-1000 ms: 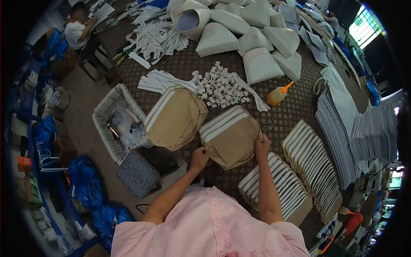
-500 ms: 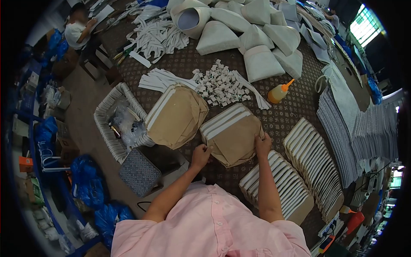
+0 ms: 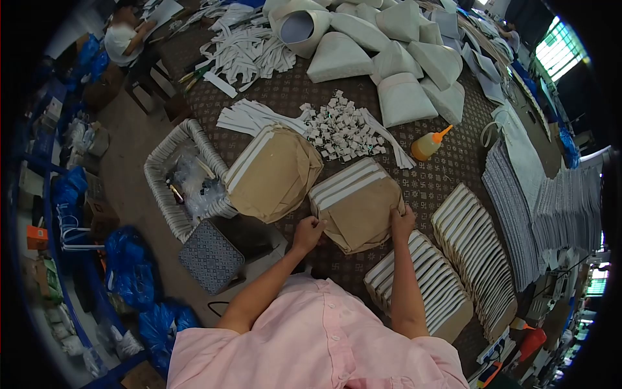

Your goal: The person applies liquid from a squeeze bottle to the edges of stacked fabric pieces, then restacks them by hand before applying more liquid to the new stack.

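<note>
A stack of brown paper pieces with white strips [image 3: 359, 211] lies on the patterned tabletop in front of me. My right hand [image 3: 402, 222] grips its right edge, thumb on top and the other fingers partly hidden. At the lower left edge is my left hand [image 3: 310, 234], its fingers curled and the thumb against the paper; the fingertips are hard to see. Just left of this stack sits a second brown paper stack [image 3: 275, 174], also with white strips along one side. Neither hand touches that one.
Behind are a pile of small white clips [image 3: 343, 128], loose white strips [image 3: 249, 55], a glue bottle [image 3: 426, 146] and pale moulded shapes [image 3: 405, 100]. Rows of strip-edged paper pieces [image 3: 476, 249] stand right. A woven basket [image 3: 155, 172] is left. Another person [image 3: 121, 39] sits far left.
The view has shifted slightly, so most things appear a little further right. Both hands stay at the same paper stack, the right one slightly lower on its edge.
</note>
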`<state>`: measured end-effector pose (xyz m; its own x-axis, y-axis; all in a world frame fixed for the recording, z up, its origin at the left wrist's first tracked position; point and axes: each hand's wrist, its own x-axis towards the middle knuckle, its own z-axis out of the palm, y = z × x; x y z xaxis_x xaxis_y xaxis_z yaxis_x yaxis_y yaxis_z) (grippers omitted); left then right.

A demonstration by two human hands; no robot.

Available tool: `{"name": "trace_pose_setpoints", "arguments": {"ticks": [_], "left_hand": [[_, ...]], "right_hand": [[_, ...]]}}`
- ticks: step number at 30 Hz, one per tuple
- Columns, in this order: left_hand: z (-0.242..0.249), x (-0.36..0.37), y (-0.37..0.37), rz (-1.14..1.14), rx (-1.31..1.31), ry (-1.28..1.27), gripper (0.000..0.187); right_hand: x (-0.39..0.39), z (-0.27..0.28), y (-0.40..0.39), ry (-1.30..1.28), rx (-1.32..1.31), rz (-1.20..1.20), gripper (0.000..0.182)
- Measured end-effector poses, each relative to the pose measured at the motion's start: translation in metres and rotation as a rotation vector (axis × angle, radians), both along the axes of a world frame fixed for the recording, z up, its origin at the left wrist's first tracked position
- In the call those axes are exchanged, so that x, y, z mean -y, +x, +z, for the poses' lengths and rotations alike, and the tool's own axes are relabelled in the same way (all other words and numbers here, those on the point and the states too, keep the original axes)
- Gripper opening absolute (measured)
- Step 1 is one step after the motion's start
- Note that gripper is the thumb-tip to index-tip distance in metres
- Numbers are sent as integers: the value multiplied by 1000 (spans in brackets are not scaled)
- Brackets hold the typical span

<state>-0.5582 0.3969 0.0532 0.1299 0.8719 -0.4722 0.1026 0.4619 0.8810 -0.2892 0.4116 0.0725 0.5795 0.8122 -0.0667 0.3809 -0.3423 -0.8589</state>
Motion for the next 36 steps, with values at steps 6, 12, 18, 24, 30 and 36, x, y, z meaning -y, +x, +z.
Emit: {"name": "trace_pose_setpoints", "arguments": {"ticks": [6,12,18,24,30,36], "left_hand": [[10,0,-4,-46,-14,-30,30],[34,7,-75,150,-25,-76,34],[26,-9,-154,524,-263,48,35],[12,-25,-159,698,-4,50,26],[17,-25,-153,823,346,229,53],[10,-25,-123,473,-28,563,73]], "right_hand": [[4,8,-1,18,110,-20,34],[8,42,-24,208,397,-39,39],[-16,55,-146,315,324,713,54],[-34,45,-259,343,637,1246,71],[-55,0,-277,312,491,1206,49],[-81,96,-241,529,112,833,43]]}}
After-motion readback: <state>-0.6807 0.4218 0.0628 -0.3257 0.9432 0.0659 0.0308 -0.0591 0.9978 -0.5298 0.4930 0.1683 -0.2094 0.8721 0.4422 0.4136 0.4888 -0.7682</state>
